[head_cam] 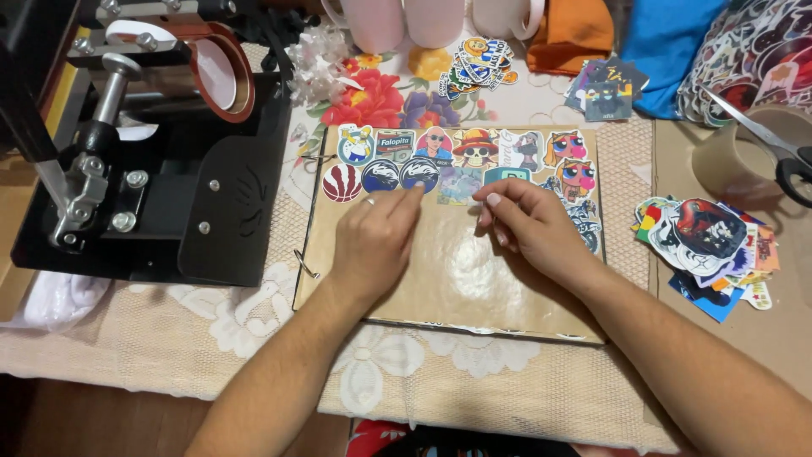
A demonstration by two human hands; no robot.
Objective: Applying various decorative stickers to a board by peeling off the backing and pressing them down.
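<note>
A brown ring-bound notebook cover (461,279) lies on the table, its upper part covered with several colourful stickers (474,152). My left hand (372,241) rests on the cover, fingertips pressing on a round dark blue sticker (419,173). My right hand (529,224) lies beside it, fingers curled, fingertips touching a pale sticker (461,186) in the second row. Whether the right hand pinches anything is hidden.
A black heat press machine (152,144) stands at the left. Loose sticker piles lie at the right (710,245) and back (478,63). Pink mugs (406,21), a tape roll (740,152) and scissors (782,156) sit at the back and right. A lace tablecloth (254,330) covers the table.
</note>
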